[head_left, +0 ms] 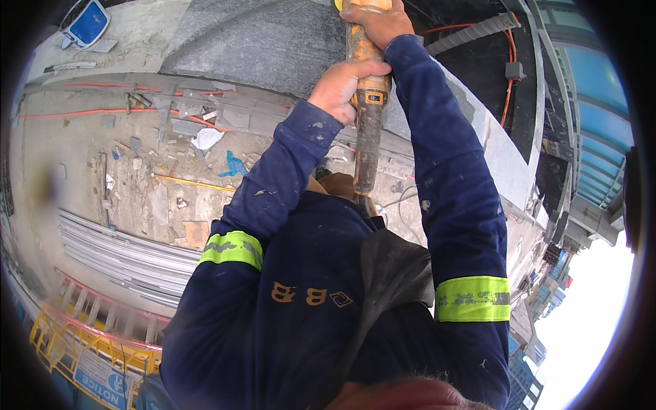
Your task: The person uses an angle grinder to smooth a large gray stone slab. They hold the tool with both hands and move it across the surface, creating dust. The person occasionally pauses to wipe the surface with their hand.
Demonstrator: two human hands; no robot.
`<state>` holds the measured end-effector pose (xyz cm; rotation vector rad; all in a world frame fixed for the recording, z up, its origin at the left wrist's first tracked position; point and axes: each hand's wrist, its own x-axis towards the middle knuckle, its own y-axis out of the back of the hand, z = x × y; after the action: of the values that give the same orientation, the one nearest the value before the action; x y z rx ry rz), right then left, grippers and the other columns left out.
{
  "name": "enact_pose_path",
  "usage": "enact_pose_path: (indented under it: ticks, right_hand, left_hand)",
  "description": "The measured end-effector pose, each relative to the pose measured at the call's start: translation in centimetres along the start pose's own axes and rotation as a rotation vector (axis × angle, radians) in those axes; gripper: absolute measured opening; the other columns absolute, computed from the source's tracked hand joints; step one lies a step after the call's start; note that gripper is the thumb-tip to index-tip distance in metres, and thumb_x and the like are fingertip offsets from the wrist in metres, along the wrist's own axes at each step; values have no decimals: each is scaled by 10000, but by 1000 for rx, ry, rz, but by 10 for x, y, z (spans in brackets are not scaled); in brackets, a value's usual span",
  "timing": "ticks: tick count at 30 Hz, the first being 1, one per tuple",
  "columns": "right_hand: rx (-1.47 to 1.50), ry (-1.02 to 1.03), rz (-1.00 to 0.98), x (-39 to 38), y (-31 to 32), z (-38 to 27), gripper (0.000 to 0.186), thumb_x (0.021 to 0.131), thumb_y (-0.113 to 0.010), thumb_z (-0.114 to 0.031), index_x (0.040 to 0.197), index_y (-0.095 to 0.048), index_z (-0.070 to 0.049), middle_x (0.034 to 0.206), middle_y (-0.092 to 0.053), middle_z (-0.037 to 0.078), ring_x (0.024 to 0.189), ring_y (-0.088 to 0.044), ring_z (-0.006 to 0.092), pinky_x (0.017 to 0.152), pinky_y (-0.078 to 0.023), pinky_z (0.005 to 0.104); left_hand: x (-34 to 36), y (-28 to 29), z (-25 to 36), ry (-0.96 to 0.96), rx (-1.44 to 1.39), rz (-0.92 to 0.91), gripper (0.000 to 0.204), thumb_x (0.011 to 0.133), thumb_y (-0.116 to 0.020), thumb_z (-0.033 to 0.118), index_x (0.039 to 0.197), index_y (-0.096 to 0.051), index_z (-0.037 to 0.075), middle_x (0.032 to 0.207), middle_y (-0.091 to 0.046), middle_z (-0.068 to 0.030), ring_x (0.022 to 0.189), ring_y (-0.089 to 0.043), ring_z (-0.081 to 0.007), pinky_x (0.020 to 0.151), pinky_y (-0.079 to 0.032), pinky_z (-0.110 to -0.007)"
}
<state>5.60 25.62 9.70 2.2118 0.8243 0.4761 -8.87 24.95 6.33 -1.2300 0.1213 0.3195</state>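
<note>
A long yellow and dark-grey angle grinder (370, 137) runs up the middle of the view, its body worn and dusty. My left hand (344, 90) is closed round its yellow middle, thumb across the top. Farther forward, my right hand (381, 24) grips it near its head at the upper edge. The head is mostly cut off, so I cannot tell what it touches. A dark-grey stone-like slab (266, 51) lies to the left of the grinder. My navy sleeves carry yellow-green reflective bands.
Rubble, offcuts and a blue scrap (234, 165) litter the floor at left, where an orange cable (102, 111) runs. Long metal profiles (126, 256), a red ladder (102, 307) and a yellow barrier (51, 342) lie lower left. Corrugated conduit (471, 35) sits upper right.
</note>
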Motion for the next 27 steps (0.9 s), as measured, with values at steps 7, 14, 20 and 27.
enact_pose_path:
  ticks: [7, 14, 20, 27]
  right_hand:
    - [-77, -88, -7, -7, 4, -4, 829, 648, -871, -381, 1223, -470, 62, 1121, -655, 229, 1052, -654, 314, 919, -510, 362]
    - [49, -129, -1, -21, 23, 19, 833, 665, -865, -355, 1259, -451, 57, 1133, -648, 240, 1066, -646, 333, 915, -513, 385]
    - [-187, -235, 11, -34, 49, 33, 1001, 633, -833, -526, 1326, -447, 84, 1189, -630, 234, 1088, -645, 320, 952, -501, 369]
    - [-155, -311, 37, -52, 70, 43, 1050, 613, -827, -537, 1355, -399, 71, 1197, -627, 224, 1098, -641, 334, 955, -503, 367]
  left_hand:
    - [-5, 0, -4, -14, 12, 35, 208, 892, -677, 160, 1013, -604, 7, 821, -656, -103, 653, -653, -229, 589, -527, -367]
    - [-3, -13, -21, 42, 38, 38, 218, 881, -691, 149, 1032, -608, 15, 852, -662, -90, 678, -666, -214, 599, -555, -369]
    - [0, -22, -35, 152, 48, 70, 242, 832, -719, 112, 1022, -626, -7, 844, -663, -84, 676, -660, -196, 600, -541, -350]
    - [10, -31, -56, 196, 95, 40, 222, 866, -706, 159, 1015, -615, 22, 828, -660, -88, 660, -664, -219, 594, -560, -396]
